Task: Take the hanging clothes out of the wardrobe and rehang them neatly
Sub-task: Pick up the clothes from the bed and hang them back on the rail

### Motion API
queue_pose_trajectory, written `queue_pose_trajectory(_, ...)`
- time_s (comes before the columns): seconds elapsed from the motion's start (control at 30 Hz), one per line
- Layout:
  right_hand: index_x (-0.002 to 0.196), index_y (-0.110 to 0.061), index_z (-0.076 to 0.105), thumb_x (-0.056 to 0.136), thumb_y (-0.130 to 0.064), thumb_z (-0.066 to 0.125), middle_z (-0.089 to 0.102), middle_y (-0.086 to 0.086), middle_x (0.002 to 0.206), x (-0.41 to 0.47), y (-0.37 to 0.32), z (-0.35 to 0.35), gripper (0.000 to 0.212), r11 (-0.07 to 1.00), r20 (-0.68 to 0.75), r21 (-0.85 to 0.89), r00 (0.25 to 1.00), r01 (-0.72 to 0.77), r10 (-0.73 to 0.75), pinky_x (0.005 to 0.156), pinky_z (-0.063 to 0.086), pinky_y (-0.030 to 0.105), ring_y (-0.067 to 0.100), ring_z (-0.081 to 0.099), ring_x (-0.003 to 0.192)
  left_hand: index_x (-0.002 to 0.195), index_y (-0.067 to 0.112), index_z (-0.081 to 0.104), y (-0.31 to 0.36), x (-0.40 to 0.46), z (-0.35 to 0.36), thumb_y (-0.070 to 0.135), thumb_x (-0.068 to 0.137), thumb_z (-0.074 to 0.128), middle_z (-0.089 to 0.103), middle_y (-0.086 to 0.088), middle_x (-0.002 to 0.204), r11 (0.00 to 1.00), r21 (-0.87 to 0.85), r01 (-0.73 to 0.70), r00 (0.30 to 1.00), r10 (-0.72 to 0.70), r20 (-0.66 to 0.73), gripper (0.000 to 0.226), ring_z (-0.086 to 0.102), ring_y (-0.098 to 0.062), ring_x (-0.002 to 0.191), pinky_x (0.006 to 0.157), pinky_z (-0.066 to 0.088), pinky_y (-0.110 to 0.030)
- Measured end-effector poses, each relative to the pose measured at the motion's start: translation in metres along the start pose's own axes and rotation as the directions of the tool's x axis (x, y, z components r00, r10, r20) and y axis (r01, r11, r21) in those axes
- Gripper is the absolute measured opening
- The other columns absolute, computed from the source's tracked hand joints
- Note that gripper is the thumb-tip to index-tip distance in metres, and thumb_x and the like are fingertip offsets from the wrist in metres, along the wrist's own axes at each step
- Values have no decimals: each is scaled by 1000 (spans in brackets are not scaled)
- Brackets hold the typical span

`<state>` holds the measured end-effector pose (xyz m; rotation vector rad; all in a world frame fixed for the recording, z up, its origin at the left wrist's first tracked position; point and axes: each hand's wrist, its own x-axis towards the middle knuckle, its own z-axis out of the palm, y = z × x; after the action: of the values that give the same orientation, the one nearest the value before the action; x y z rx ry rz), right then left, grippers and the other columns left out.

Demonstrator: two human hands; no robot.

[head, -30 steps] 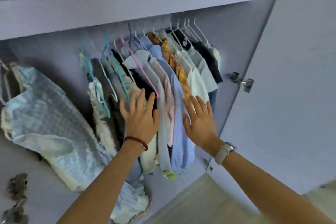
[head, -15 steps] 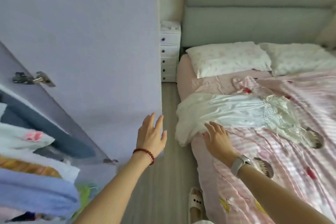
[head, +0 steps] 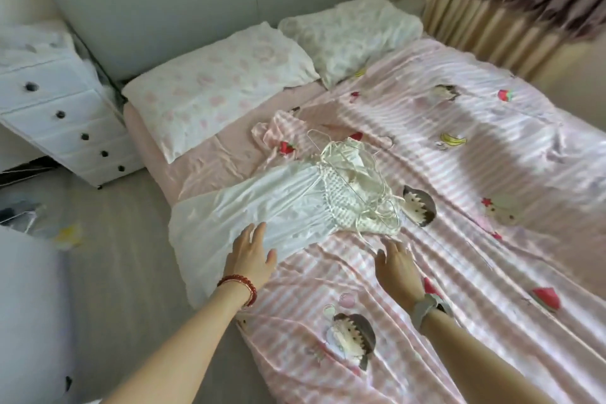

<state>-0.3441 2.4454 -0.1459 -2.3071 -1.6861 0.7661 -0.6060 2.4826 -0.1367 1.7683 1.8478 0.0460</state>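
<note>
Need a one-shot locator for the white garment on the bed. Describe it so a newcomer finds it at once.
Start at the bed with the pink striped cartoon-print cover. The white dress lies across its near-left edge, below the pillows, partly hanging over the side by the left hand. It is the only plain white cloth there, with a wire hanger and tangled straps at its top.

– What can't you make out?
– The curtain (head: 511, 6) at upper right is smeared by motion and cut by the frame's edge; the dark clutter (head: 23, 216) on the floor at far left is too blurred to name.
– And the dress (head: 249, 210)?
– Its wire hanger (head: 347, 170) is tangled in the straps, partly buried; whether the left hand (head: 251, 257) touches the cloth, I cannot tell.
</note>
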Motion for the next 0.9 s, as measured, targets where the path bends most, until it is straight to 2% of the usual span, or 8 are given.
queue_pose_trajectory(0.17,125,-1,47,94,-10,39,49,22,129,90,42,20,34,995,-27,32,995,-94,95,97,36,42,36,43,119,147,23,2,-9,73,56,42,92,44,-2,-4,155,989,105,103,991,-111,69,71,4,-26,141,109,28,-45)
queue_pose_trajectory(0.4,125,3,46,95,-10,39,49,26,126,214,59,40,34,992,-165,76,980,-103,115,100,26,40,39,39,120,129,34,-39,-35,147,114,76,63,56,-30,-4,150,950,290,120,982,-156,105,123,-22,-28,139,111,-1,-54)
queue_pose_trajectory(0.53,116,5,46,95,-15,35,54,28,109,246,53,46,31,977,-105,165,982,-136,154,91,38,45,42,44,113,143,22,-20,-38,161,124,74,59,63,-1,-10,154,938,334,96,993,-115,39,129,3,-31,140,109,13,-54)
queue_pose_trajectory(0.63,119,-1,49,96,-21,35,59,20,95,252,49,46,33,969,-48,195,985,-153,166,78,39,36,33,52,96,139,-2,30,-35,160,119,54,60,77,51,-23,117,917,399,-25,998,43,-37,107,52,-37,106,90,41,-47)
queue_pose_trajectory(0.7,113,-5,52,97,-23,33,59,14,84,251,42,46,31,962,-42,221,984,-159,172,62,34,30,26,52,71,108,-8,61,-35,157,114,26,50,89,61,-23,80,903,410,-129,977,188,-106,73,63,-36,72,63,54,-39)
queue_pose_trajectory(0.73,110,-5,53,97,-22,32,60,15,83,247,38,45,29,963,-82,229,982,-145,168,57,33,30,25,51,64,96,-7,64,-34,156,110,17,51,89,61,-22,73,899,406,-163,969,224,-106,57,63,-34,67,56,54,-36)
queue_pose_trajectory(0.8,104,-4,53,98,-17,31,62,17,87,234,29,43,26,957,-185,281,975,-67,123,56,40,35,28,55,61,101,-3,61,-32,156,98,13,77,72,63,-21,89,939,316,-133,986,157,-49,31,62,-34,85,62,50,-38)
queue_pose_trajectory(0.9,99,-1,54,96,-11,35,57,10,88,204,15,43,22,929,-271,363,962,78,25,66,46,46,38,60,74,107,5,55,-45,147,80,17,93,47,64,-17,98,994,111,-15,994,26,-102,20,58,-36,89,64,38,-37)
